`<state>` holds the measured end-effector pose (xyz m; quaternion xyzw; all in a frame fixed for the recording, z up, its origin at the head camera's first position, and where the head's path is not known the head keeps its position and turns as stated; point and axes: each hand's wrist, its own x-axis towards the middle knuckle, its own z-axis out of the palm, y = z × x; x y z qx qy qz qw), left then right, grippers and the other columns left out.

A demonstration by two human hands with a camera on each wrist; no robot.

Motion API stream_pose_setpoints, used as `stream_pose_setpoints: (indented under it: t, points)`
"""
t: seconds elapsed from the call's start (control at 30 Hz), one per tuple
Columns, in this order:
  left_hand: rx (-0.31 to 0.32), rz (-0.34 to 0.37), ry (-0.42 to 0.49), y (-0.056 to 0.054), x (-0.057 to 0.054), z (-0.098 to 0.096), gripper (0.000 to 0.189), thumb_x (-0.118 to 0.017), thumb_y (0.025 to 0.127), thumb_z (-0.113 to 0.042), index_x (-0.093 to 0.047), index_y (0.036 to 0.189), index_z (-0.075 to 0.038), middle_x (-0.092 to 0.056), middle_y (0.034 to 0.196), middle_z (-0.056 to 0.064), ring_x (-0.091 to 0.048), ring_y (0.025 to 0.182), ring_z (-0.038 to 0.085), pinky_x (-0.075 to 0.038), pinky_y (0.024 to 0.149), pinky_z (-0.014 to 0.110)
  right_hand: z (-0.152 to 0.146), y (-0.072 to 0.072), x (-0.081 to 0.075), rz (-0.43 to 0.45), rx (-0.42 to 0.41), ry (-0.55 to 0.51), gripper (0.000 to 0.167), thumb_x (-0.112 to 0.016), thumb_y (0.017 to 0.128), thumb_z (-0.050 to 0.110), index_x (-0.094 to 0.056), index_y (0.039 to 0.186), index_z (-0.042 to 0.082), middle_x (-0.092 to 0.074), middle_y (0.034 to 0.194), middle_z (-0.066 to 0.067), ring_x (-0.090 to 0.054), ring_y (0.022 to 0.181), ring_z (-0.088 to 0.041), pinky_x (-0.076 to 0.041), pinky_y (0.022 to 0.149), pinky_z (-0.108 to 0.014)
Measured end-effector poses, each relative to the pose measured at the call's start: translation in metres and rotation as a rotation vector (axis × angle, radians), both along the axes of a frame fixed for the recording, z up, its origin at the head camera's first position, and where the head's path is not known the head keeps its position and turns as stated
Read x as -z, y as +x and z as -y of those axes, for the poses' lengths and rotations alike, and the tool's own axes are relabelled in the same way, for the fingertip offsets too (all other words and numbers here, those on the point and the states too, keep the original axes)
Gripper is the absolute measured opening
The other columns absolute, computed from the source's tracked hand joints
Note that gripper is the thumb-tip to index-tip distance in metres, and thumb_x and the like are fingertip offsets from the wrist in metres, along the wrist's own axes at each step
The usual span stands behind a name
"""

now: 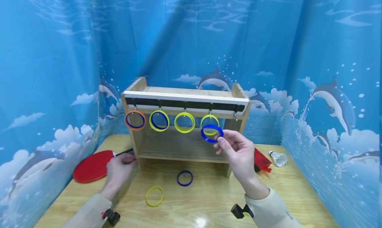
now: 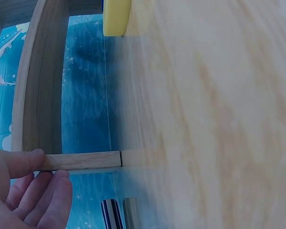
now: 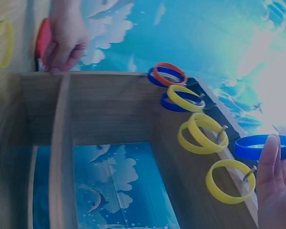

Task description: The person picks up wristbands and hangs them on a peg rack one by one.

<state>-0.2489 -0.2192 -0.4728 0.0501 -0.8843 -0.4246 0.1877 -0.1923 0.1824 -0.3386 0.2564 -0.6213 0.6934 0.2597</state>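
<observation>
My right hand (image 1: 238, 151) pinches a blue wristband (image 1: 212, 126) between thumb and fingers, in front of the fourth hook of a wooden shelf (image 1: 185, 157). A yellow wristband (image 1: 210, 116) hangs on that hook, overlapped by the blue one in the head view. From the hooks further left hang an orange wristband (image 1: 135, 128) with a blue one, a yellow one (image 1: 159, 130) with a blue one, and two yellow ones (image 3: 186, 138). A fifth hook (image 1: 235, 116) is at the right end. My left hand (image 1: 120, 170) grips the shelf's wooden edge (image 2: 81, 161) low on its left side.
On the table before the shelf lie a blue wristband (image 1: 185, 185) and a yellow wristband (image 1: 153, 205). A red table tennis paddle (image 1: 92, 168) lies at the left. Right of the shelf are a red object (image 1: 262, 160) and a shuttlecock (image 1: 279, 158). Dolphin-printed curtains (image 1: 185, 38) surround the table.
</observation>
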Motion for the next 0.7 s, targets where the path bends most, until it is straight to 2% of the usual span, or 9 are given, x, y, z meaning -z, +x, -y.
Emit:
stream_pose_setpoints:
  t: [0.13, 0.3, 0.47, 0.7]
  points:
    - [0.0, -0.003, -0.003, 0.0, 0.001, 0.0, 0.017, -0.086, 0.098, -0.016, -0.084, 0.109, -0.004, -0.088, 0.105, 0.017, -0.085, 0.094, 0.029, -0.053, 0.08, 0.022, -0.001, -0.003, -0.005, 0.078, 0.013, -0.076, 0.013, -0.069, 0.106, -0.006, -0.076, 0.117, -0.005, -0.086, 0.098, -0.007, -0.08, 0.076, -0.009, -0.066, 0.068, -0.025]
    - [-0.012, -0.011, -0.01, -0.001, 0.001, 0.0, 0.016, -0.087, 0.096, -0.017, -0.085, 0.106, -0.005, -0.088, 0.103, 0.016, -0.085, 0.092, 0.027, -0.053, 0.078, 0.022, 0.0, -0.009, -0.009, 0.157, -0.07, -0.198, 0.022, -0.065, 0.11, -0.003, -0.081, 0.116, 0.012, -0.085, 0.097, -0.004, -0.08, 0.077, -0.007, -0.065, 0.07, -0.022]
    - [-0.017, -0.005, -0.012, -0.001, 0.0, -0.001, 0.017, -0.088, 0.096, -0.017, -0.085, 0.107, -0.005, -0.088, 0.103, 0.016, -0.085, 0.094, 0.029, -0.054, 0.079, 0.024, 0.002, -0.017, -0.011, 0.232, -0.149, -0.291, 0.027, -0.06, 0.112, -0.002, -0.081, 0.113, 0.016, -0.083, 0.096, 0.002, -0.078, 0.078, -0.005, -0.063, 0.069, -0.019]
    - [-0.01, 0.015, 0.005, 0.0, -0.002, -0.001, 0.018, -0.087, 0.097, -0.017, -0.085, 0.109, -0.004, -0.088, 0.104, 0.017, -0.085, 0.095, 0.031, -0.054, 0.079, 0.025, 0.005, -0.027, -0.013, 0.336, -0.199, -0.371, 0.023, -0.061, 0.113, 0.005, -0.082, 0.11, 0.015, -0.084, 0.096, 0.002, -0.078, 0.077, -0.004, -0.062, 0.069, -0.017]
